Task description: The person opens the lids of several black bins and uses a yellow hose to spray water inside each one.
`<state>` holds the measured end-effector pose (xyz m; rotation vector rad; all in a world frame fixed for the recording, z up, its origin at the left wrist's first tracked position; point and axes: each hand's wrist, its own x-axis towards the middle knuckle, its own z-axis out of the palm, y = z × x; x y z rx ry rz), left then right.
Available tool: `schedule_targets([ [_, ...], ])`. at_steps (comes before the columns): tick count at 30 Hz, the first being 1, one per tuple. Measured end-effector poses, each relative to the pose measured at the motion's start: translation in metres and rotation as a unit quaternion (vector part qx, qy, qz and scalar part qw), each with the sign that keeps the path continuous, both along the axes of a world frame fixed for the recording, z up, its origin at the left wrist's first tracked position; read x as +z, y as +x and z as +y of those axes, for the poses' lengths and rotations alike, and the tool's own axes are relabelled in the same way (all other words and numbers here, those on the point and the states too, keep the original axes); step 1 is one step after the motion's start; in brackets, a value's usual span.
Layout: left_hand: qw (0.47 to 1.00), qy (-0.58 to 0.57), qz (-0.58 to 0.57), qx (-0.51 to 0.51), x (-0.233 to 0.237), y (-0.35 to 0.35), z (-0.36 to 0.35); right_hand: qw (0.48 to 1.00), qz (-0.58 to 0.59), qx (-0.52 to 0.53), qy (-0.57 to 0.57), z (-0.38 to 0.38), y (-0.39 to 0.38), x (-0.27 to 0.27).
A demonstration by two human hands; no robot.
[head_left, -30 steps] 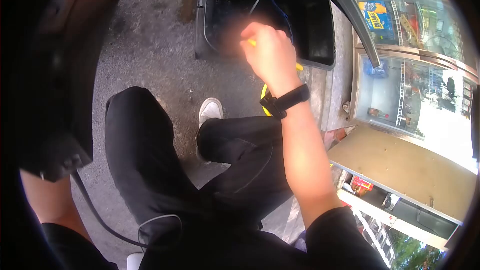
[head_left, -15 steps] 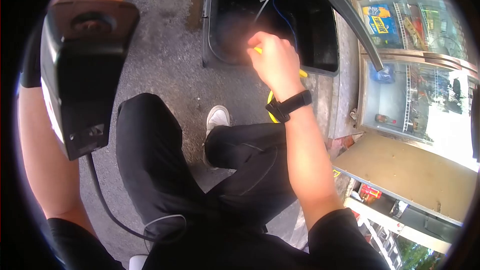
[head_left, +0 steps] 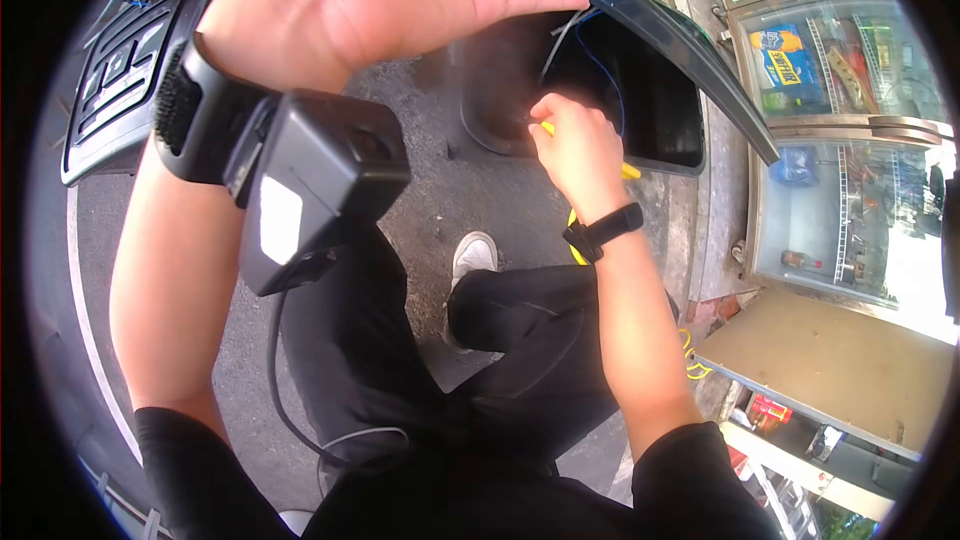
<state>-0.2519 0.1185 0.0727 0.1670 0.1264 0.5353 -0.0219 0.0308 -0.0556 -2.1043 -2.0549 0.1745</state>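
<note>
My left hand [head_left: 400, 0] is raised at the top, palm facing me and fingers stretched out, its fingertips right at a black curved panel [head_left: 655, 15]. My right hand [head_left: 580, 145] is closed around a yellow handle [head_left: 631, 171], whose ends show on both sides of the fist. It is over the near edge of a large black open box [head_left: 668, 130]. Inside that box run a grey cable [head_left: 552, 52] and a thin blue wire [head_left: 608, 73]. A curved yellow hose [head_left: 577, 248] shows just behind my right wrist. A hazy brownish patch blurs the box's left part.
A black device [head_left: 325, 180] is strapped to my left wrist, its cable [head_left: 272, 350] hanging to my lap. A black ribbed panel [head_left: 140, 65] stands at upper left. Glass-fronted cabinets [head_left: 800, 200] line the right, above a brown board [head_left: 830, 365]. My white shoe [head_left: 474, 253] is on the pavement.
My left hand and its wrist device have swung right and down into fuller view, fingers now at the curved panel. My right hand keeps its grip on the yellow handle. The view has shifted left.
</note>
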Motion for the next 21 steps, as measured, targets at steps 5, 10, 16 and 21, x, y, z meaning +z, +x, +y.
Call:
schedule_targets([
  [5,0.998,0.064,-0.01,0.011,-0.014,0.003,-0.007,1.0,-0.012,-0.002,0.006,-0.002,-0.004,0.0],
  [10,0.997,-0.047,0.045,0.038,-0.036,0.012,-0.012,1.0,-0.019,0.013,-0.007,-0.004,-0.01,-0.009],
  [16,0.982,-0.021,0.122,0.146,-0.081,0.032,-0.063,0.992,-0.091,-0.006,-0.09,0.01,-0.012,-0.026],
  [21,0.973,-0.053,0.119,0.191,-0.107,0.045,-0.088,0.987,0.085,0.117,0.073,0.007,0.011,-0.059],
])
